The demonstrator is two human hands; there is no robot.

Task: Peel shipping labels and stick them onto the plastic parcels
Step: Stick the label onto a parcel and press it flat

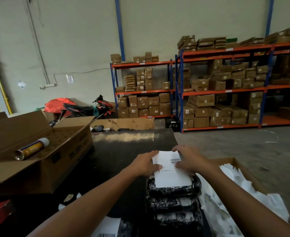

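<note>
Head view: just right of the frame's centre, low down, a white shipping label [172, 170] lies flat on the top black plastic parcel [175, 188]. The label's long axis runs from the near edge up the frame, tilted slightly left, with its barcode end pointing away from the person. The left hand [145, 164] presses the label's left edge with fingers nearly straight, gripping nothing. The right hand [190, 159] lies over the label's far right corner, fingers lightly bent and pressing down; whether they pinch the edge cannot be told. More black parcels [175, 211] are lined up below it toward the bottom edge, all on a dark table [123, 151]. At lower right a cardboard box [233, 161] holds white paper scraps [243, 194]. At left an open carton [38, 147] contains a spray can [32, 148]. Shelving with brown boxes [217, 86] fills the upper right.
</note>
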